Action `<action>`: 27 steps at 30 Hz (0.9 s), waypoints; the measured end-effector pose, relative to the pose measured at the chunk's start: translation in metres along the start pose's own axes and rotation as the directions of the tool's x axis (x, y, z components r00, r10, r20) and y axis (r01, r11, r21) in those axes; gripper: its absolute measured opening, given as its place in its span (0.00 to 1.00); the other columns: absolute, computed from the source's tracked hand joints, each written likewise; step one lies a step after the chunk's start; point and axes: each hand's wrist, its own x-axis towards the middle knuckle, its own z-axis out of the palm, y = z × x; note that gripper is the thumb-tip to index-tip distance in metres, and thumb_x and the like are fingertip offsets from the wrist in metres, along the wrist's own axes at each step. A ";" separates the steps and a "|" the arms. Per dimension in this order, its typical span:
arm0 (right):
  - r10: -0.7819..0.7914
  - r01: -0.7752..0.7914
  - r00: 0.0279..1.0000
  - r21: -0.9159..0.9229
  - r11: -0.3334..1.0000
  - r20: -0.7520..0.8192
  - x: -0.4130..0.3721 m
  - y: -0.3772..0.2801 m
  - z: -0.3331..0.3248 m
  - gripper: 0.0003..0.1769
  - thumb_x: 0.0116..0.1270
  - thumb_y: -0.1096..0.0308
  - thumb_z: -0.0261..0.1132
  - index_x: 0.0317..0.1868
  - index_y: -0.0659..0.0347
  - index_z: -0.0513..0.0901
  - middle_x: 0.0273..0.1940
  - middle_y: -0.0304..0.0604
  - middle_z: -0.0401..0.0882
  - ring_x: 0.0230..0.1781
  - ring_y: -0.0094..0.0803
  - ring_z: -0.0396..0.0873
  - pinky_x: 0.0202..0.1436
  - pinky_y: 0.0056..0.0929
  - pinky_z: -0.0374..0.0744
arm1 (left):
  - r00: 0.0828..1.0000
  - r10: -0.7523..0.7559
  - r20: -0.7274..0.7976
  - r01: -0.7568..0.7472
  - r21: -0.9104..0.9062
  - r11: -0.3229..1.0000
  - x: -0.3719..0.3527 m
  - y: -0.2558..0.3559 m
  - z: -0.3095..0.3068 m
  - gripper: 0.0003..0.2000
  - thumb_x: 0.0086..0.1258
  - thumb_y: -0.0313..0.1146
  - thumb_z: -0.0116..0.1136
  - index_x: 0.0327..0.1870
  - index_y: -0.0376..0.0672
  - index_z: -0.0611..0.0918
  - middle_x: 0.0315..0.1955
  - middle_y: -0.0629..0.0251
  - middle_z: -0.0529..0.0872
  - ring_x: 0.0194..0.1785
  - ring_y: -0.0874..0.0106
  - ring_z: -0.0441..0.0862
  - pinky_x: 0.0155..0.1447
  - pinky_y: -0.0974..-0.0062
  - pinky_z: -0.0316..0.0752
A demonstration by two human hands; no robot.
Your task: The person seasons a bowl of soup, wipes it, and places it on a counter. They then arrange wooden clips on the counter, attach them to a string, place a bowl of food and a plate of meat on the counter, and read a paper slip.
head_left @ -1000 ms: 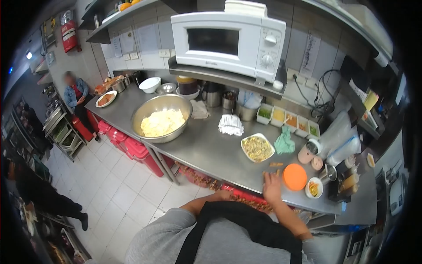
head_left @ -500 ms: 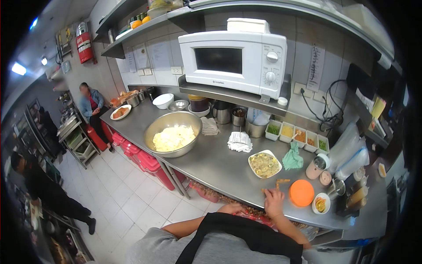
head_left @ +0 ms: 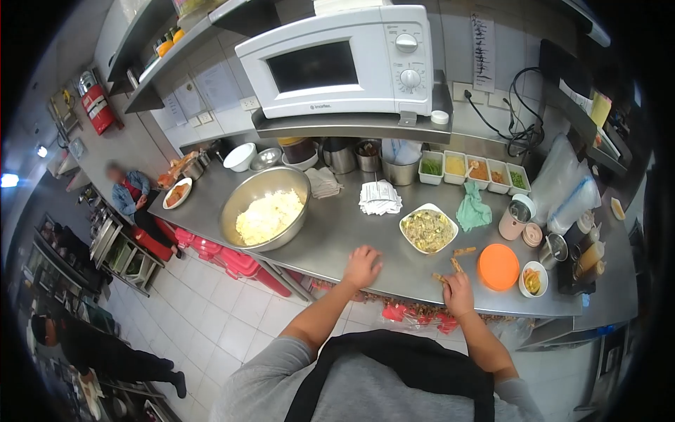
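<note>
Grey steel counter [head_left: 334, 235]. Left hand [head_left: 363, 267] on near edge, fingers slightly apart. Right hand [head_left: 459, 295] toward its 3 o'clock, fingertips at three slim orange-brown sticks [head_left: 457, 265], can't tell if clamped. Sticks' axes, far to near: 9-to-3, 11-to-5, 10-to-4.

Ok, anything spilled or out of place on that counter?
Possibly the short brown sticks by the right hand: they lie loose, directly on the counter, outside any dish. No clear spill stands out.
</note>
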 end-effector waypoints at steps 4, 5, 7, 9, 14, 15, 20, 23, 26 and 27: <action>0.017 -0.017 1.000 -0.028 0.999 0.013 0.006 -0.002 0.000 0.14 0.51 0.76 0.61 0.41 0.62 0.78 0.39 0.49 0.72 0.43 0.48 0.70 0.48 0.41 0.71 | 0.999 -0.039 0.000 0.039 0.044 0.998 -0.001 -0.003 -0.002 0.16 0.59 0.38 0.57 0.47 0.46 0.76 0.48 0.61 0.72 0.56 0.61 0.67 0.60 0.61 0.61; 0.007 -0.007 1.000 -0.045 0.999 0.009 0.006 -0.002 0.001 0.14 0.51 0.76 0.61 0.42 0.62 0.78 0.39 0.49 0.72 0.43 0.47 0.70 0.48 0.41 0.71 | 1.000 -0.019 -0.018 0.020 0.053 0.998 -0.005 -0.002 0.000 0.16 0.59 0.38 0.57 0.48 0.46 0.75 0.49 0.60 0.72 0.56 0.60 0.67 0.60 0.61 0.61; -0.002 0.002 1.000 -0.065 0.998 0.000 0.011 -0.014 -0.001 0.15 0.52 0.75 0.62 0.43 0.62 0.78 0.39 0.49 0.72 0.42 0.46 0.70 0.48 0.40 0.70 | 0.998 0.026 -0.049 -0.022 0.091 0.996 -0.015 -0.001 0.002 0.18 0.59 0.38 0.57 0.50 0.47 0.74 0.51 0.60 0.71 0.58 0.60 0.67 0.59 0.60 0.61; -0.021 0.021 1.000 -0.101 0.995 0.002 0.012 -0.017 -0.002 0.15 0.51 0.75 0.62 0.42 0.62 0.79 0.39 0.49 0.72 0.42 0.46 0.69 0.47 0.40 0.69 | 0.999 0.023 -0.049 -0.016 0.137 0.990 -0.022 0.005 -0.006 0.19 0.59 0.39 0.56 0.51 0.47 0.73 0.54 0.59 0.70 0.60 0.60 0.65 0.60 0.59 0.61; 0.013 -0.009 1.000 -0.142 0.990 0.024 0.011 -0.009 0.006 0.14 0.51 0.75 0.62 0.41 0.61 0.79 0.38 0.47 0.71 0.41 0.45 0.69 0.47 0.40 0.68 | 1.000 0.010 0.003 -0.010 0.142 0.990 -0.022 0.003 -0.013 0.21 0.58 0.41 0.55 0.53 0.46 0.73 0.56 0.58 0.69 0.62 0.60 0.63 0.61 0.58 0.60; 0.022 -0.018 0.999 -0.137 0.990 0.029 0.011 -0.008 0.007 0.14 0.51 0.75 0.62 0.41 0.61 0.79 0.38 0.47 0.71 0.41 0.45 0.69 0.47 0.40 0.68 | 1.000 0.012 -0.004 -0.011 0.134 0.991 -0.023 0.003 -0.012 0.21 0.58 0.41 0.55 0.53 0.46 0.73 0.56 0.58 0.69 0.62 0.60 0.63 0.61 0.59 0.60; 0.041 -0.037 0.999 -0.140 0.989 0.031 0.009 -0.009 0.009 0.14 0.51 0.76 0.61 0.41 0.61 0.78 0.39 0.48 0.71 0.42 0.46 0.68 0.48 0.40 0.68 | 0.998 0.039 -0.041 -0.037 0.052 0.998 -0.026 0.001 -0.012 0.17 0.59 0.39 0.54 0.49 0.45 0.73 0.49 0.58 0.71 0.58 0.61 0.65 0.58 0.60 0.60; 0.023 -0.016 0.999 -0.157 0.988 0.040 0.010 -0.009 0.010 0.15 0.51 0.76 0.61 0.42 0.61 0.78 0.39 0.49 0.71 0.42 0.47 0.68 0.48 0.41 0.68 | 0.999 0.042 -0.028 -0.041 0.020 0.999 -0.028 0.002 -0.015 0.14 0.58 0.37 0.55 0.44 0.45 0.73 0.43 0.61 0.72 0.53 0.63 0.67 0.53 0.63 0.62; 0.000 0.006 0.999 -0.176 0.984 0.034 0.010 -0.006 0.010 0.15 0.51 0.75 0.60 0.42 0.61 0.78 0.39 0.49 0.71 0.43 0.47 0.68 0.49 0.42 0.67 | 0.997 0.063 -0.045 -0.061 0.047 0.997 -0.026 0.003 -0.017 0.12 0.57 0.36 0.55 0.42 0.46 0.74 0.39 0.64 0.71 0.48 0.64 0.68 0.49 0.65 0.64; -0.007 0.013 0.999 -0.179 0.984 0.034 0.009 -0.005 0.010 0.15 0.52 0.75 0.60 0.42 0.61 0.77 0.40 0.49 0.71 0.43 0.47 0.68 0.49 0.42 0.67 | 0.997 0.067 -0.049 -0.064 0.052 0.997 -0.025 0.001 -0.015 0.12 0.57 0.36 0.56 0.42 0.46 0.74 0.38 0.65 0.71 0.47 0.65 0.69 0.48 0.66 0.64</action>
